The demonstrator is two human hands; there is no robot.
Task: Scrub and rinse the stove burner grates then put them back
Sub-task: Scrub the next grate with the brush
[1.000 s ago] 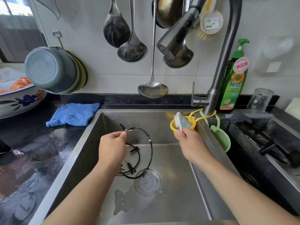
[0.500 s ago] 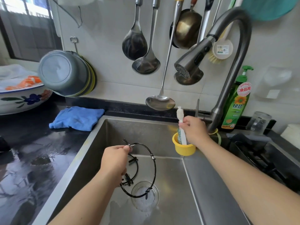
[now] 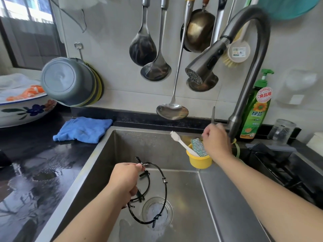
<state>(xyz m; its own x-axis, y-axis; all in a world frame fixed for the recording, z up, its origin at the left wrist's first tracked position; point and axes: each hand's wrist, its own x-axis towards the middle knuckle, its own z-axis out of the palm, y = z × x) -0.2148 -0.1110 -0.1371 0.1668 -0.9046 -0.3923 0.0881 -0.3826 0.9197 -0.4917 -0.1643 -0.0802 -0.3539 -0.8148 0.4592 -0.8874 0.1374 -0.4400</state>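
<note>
Two thin black wire burner grates, a large ring and a smaller one inside it, hang upright over the steel sink. My left hand pinches their top edge. My right hand is at the back of the sink with curled fingers on the thin faucet lever. A white brush and a green scrub pad stand in the yellow cup on the sink's back corner. No water runs from the spray head.
The drain strainer lies below the grates. The black stove is on the right, with a green dish soap bottle behind it. Ladles hang over the sink. A blue cloth lies on the wet black counter.
My right hand dropped the brush and scrub pad into the yellow cup, then moved back to the faucet lever. My left hand kept holding the grates.
</note>
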